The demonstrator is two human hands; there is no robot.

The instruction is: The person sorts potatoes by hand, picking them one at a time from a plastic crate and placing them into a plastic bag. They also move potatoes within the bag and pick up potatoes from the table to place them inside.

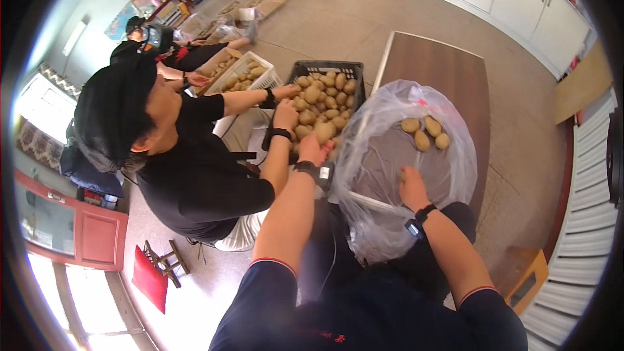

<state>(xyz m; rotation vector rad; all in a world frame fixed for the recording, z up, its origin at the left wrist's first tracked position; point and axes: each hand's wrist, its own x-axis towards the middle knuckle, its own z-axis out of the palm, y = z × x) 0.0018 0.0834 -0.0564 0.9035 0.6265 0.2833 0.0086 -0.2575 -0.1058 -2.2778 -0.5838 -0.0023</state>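
My left hand [314, 150] is closed around a potato [324, 132] at the near edge of a black plastic crate [328, 65]. The crate is heaped with potatoes [312, 95]. My right hand [413, 190] is inside a clear plastic bag [460, 123], its fingers curled; what they hold, if anything, is mostly hidden. Several potatoes [421, 140] lie together on the bag's bottom, beyond that hand. The bag stands wide at the mouth, its near side draped over my lap. To my left, a co-worker in black [201, 182] has both hands on the potatoes in the same crate.
A brown table [442, 58] stands under and beyond the bag. Past the crate are a white basket of potatoes [266, 78] and a second person [156, 42]. A red-cushioned stool [151, 279] is at lower left, a wooden chair [528, 279] at lower right.
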